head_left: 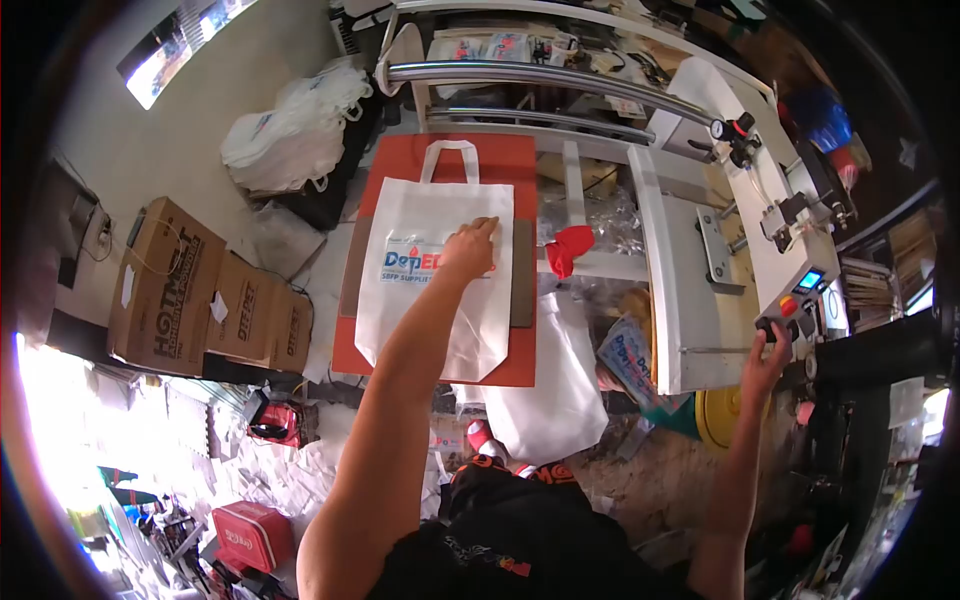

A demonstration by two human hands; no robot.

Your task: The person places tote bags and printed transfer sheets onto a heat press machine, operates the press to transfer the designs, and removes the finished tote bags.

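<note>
A white tote bag (425, 330) with blue and red printing lies flat on a red-orange press bed (400, 155), handles pointing away from me. My left hand (472, 247) rests on the bag, fingers stretched out over its upper right part and covering some of the print. Far to the right, my right hand (770, 362) has its fingers curled at a black button (768, 327) on the press's control box (795, 295). A lit display and a red button show on that box, above my fingers.
Metal rails (560, 75) cross behind the bed. A red cloth (568, 250) hangs on the frame to the right, and more white bags (545, 400) hang below. Cardboard boxes (165, 290) and a pile of white bags (290, 130) stand left. Scraps cover the floor.
</note>
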